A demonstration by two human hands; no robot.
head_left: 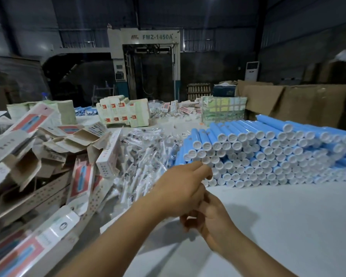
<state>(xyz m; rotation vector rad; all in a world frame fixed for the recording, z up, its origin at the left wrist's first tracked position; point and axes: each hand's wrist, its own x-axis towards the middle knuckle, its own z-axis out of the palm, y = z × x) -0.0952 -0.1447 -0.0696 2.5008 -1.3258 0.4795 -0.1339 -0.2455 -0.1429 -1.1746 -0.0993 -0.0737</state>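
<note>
Nearest me, my right hand hangs over the white table with its fingers curled; I cannot tell if it holds anything. Just beyond it, my left hand bends its fingers against the near left corner of the blue tubes; whether it grips 1 I cannot tell. The tubes are light blue with round white caps facing me, stacked several rows high on the table's right side.
</note>
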